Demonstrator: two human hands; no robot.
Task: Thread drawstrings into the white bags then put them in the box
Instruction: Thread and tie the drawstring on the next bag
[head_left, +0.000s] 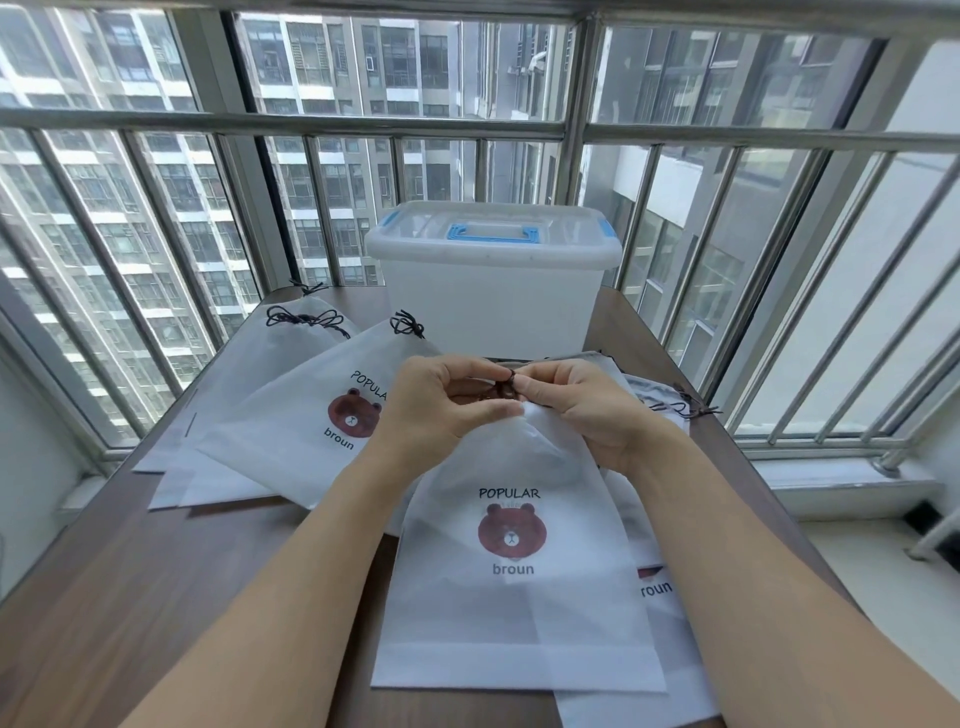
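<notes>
A white bag (519, 597) with a brown bear print and the words POPULAR and broun lies in front of me on the brown table (156, 597). Its gathered top is lifted between my hands. My left hand (441, 400) and my right hand (582, 410) both pinch a dark drawstring (503, 388) at the bag's mouth. The string's ends are mostly hidden by my fingers. A white plastic box (493, 291) with a closed lid and blue handle stands at the back of the table.
To the left lies a pile of white bags (291, 421) with knotted dark strings (408, 325). More bags (660, 592) lie under and to the right of the one I hold. Metal window bars (291, 127) fence the table's far side.
</notes>
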